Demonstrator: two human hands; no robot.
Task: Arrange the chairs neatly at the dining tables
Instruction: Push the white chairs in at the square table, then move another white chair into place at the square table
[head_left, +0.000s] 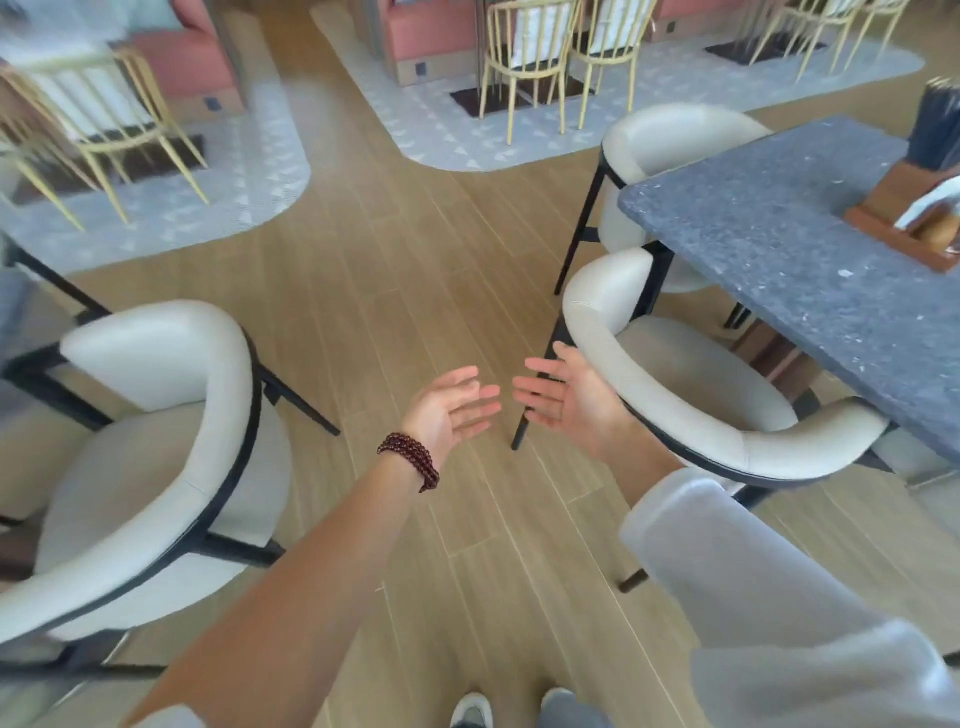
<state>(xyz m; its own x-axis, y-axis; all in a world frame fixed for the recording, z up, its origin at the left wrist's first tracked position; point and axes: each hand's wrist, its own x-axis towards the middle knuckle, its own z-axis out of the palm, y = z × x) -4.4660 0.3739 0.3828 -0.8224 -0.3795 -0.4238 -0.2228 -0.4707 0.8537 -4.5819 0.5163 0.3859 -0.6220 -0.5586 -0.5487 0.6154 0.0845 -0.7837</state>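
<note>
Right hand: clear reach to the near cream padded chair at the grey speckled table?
Likely yes. The right hand, open and empty, is right beside the curved backrest of the cream padded chair; nothing shows between them.

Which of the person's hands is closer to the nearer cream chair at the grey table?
Right. The right hand lies open right beside that cream chair, contact unclear; the left hand, open too, hangs farther left over the wood floor.

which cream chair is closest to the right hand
The nearer cream chair at the grey table: its curved back lies just beside the right hand. The far chair and the left chair sit well away.
</note>
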